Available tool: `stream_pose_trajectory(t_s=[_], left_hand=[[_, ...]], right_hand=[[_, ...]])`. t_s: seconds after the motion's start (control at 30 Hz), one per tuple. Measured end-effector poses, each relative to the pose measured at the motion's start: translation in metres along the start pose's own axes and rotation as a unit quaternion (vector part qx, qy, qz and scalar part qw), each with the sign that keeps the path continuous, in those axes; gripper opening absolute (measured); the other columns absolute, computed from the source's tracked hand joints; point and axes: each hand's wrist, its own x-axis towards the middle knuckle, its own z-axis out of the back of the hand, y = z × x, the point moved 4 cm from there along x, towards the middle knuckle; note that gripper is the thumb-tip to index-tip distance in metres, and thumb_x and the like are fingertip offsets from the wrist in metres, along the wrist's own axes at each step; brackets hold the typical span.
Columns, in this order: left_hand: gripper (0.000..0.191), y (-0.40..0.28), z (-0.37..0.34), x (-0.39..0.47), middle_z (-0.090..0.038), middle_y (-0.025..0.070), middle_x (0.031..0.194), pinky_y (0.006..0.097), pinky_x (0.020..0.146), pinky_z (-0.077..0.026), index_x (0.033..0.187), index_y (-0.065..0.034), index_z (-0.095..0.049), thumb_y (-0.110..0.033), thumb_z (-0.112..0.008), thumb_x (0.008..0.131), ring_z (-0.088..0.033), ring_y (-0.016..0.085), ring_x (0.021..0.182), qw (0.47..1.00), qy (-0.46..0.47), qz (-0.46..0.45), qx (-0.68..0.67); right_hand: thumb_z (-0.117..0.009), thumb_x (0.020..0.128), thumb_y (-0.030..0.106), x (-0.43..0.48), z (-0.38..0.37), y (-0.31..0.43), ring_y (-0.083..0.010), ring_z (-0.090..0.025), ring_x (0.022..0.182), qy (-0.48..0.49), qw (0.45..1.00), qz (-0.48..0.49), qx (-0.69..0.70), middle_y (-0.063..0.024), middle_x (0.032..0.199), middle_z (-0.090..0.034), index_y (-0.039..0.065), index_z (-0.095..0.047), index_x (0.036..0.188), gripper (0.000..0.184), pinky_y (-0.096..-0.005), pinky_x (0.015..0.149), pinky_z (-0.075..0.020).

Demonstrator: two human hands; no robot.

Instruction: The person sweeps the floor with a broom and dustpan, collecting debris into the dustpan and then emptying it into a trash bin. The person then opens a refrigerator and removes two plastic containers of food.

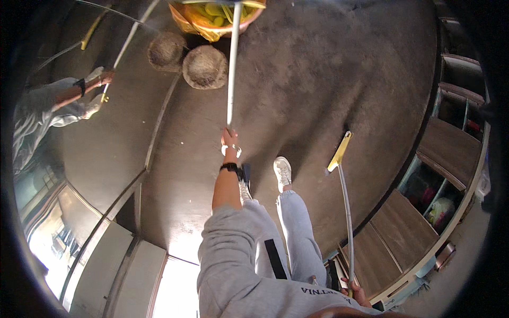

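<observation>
My left hand, with a bracelet and black wristband behind it, grips a long white pole. The pole runs forward over a rounded tub lined with yellow plastic; what its far end carries is unclear at the frame's top edge. Low on the right, my right hand is closed around the grey handle of a floor squeegee. Its yellow head is out by the dark floor, right of my white shoe. Part of that hand is hidden by my grey sleeve.
A round, rough brown stool or basket stands beside the tub. On the left a large mirror reflects my arm and the pole. Cabinets with brown doors and open shelves curve along the right. A dark object lies by my left shoe.
</observation>
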Motion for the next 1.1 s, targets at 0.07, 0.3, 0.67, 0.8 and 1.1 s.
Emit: stream_pose_trajectory(t_s=[0.07,0.3,0.67,0.8,1.1], left_hand=[[0.029,-0.009,0.018,-0.023,-0.057,0.0138,0.073,0.0364,0.059,-0.042,0.1,0.0017,-0.048,-0.02,-0.05,0.08,-0.056,0.025,0.065,0.99,-0.076,-0.088,0.084],[0.033,-0.052,0.098,-0.087,-0.055,0.0203,0.094,0.0404,0.068,-0.042,0.107,-0.0049,-0.045,-0.02,-0.051,0.079,-0.053,0.037,0.085,0.996,-0.047,-0.02,0.078],[0.038,-0.171,0.158,-0.156,-0.054,0.0199,0.099,0.0422,0.075,-0.042,0.11,-0.006,-0.043,-0.021,-0.052,0.077,-0.052,0.036,0.091,0.987,-0.012,-0.118,0.104],[0.039,-0.21,0.19,-0.228,-0.053,0.0186,0.103,0.0407,0.079,-0.041,0.107,-0.0052,-0.046,-0.028,-0.053,0.077,-0.05,0.034,0.096,0.986,0.0,-0.11,0.125],[0.027,-0.159,0.343,-0.442,-0.056,0.0096,0.097,0.0392,0.075,-0.043,0.1,-0.0073,-0.049,-0.023,-0.05,0.078,-0.053,0.026,0.093,0.935,-0.09,-0.112,0.323]], right_hand=[[-0.04,0.085,0.038,-0.002,-0.003,0.001,-0.0148,-0.037,0.048,0.062,0.998,-0.004,-0.024,-0.0043,0.062,-0.039,0.014,-0.039,0.117,0.04,-0.0266,0.044,-0.0336],[-0.041,0.084,0.038,0.002,-0.007,0.011,-0.0132,-0.031,0.041,0.126,0.991,-0.027,-0.022,-0.0075,0.062,-0.041,0.016,-0.042,0.113,0.036,-0.0249,0.038,-0.0288],[-0.038,0.086,0.031,-0.016,-0.001,0.041,-0.0109,-0.03,0.038,0.13,0.99,0.0,-0.061,-0.0041,0.057,-0.039,0.014,-0.044,0.103,0.025,-0.0232,0.032,-0.0243],[-0.039,0.085,0.031,-0.018,-0.001,0.068,-0.0086,-0.031,0.038,0.199,0.974,0.064,-0.092,-0.0002,0.055,-0.04,0.006,-0.05,0.093,0.029,-0.0208,0.032,-0.0252],[-0.037,0.085,0.031,-0.039,-0.06,0.16,-0.0065,-0.034,0.041,0.2,0.973,-0.104,-0.052,0.0009,0.059,-0.042,0.0,-0.049,0.082,0.033,-0.02,0.035,-0.0315]])
